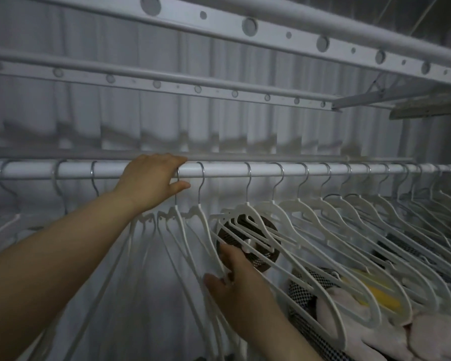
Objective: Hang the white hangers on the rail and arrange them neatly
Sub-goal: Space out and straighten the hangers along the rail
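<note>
With the white hangers [292,220] hooked along the rail [263,169], the left hand [151,181] has its grip wrapped over the rail, seemingly beside a hook, while the right hand [236,285] pinches one hanger [209,231] low down, so a sideways tug could tangle its neighbours or unhook it.

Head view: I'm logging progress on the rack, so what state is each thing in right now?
rail, horizontal, hooks along its length.
hangers, hung on the rail; evenly spaced at right, uneven at left.
left hand, grips the rail beside a hook.
right hand, holds the lower part of one of the hangers.
clothes, heaped below the hangers at right.
</note>
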`<state>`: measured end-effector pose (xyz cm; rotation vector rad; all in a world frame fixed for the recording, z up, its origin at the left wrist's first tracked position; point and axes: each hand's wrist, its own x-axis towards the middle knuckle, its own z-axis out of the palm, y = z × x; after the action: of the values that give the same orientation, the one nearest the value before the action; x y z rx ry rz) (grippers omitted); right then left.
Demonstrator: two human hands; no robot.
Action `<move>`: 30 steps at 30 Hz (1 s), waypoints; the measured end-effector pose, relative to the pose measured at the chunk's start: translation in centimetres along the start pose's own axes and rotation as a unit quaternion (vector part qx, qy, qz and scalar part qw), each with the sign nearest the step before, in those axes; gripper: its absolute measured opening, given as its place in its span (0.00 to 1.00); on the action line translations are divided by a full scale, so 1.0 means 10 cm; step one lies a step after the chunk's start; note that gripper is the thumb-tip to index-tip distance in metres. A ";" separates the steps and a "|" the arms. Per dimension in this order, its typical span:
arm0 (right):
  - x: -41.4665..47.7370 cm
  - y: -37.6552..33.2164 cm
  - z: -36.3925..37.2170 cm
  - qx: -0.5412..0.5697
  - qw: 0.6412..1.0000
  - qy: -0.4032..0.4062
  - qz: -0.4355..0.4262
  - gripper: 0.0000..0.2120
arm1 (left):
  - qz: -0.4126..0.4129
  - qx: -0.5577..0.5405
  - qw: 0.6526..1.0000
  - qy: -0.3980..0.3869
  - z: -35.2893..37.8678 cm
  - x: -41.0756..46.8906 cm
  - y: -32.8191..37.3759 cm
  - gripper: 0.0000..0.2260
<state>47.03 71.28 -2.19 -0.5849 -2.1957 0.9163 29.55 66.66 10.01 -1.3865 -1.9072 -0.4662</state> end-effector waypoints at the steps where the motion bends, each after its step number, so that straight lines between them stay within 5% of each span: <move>1: 0.04 0.03 0.04 -0.006 1.000 0.010 0.011 0.25 | -0.005 0.001 1.000 -0.002 -0.01 -0.01 -0.02 0.23; 7: 0.10 0.11 0.14 0.099 0.989 -0.030 0.105 0.17 | -0.015 -0.003 1.000 0.008 -0.08 -0.11 -0.15 0.22; 30: 0.13 0.30 0.10 0.116 0.990 0.045 0.068 0.15 | -0.017 -0.010 0.999 0.027 -0.07 -0.17 -0.25 0.21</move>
<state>45.87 73.67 -4.41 -0.6553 -1.9538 1.1748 27.72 64.17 9.52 -1.3431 -1.8890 -0.5365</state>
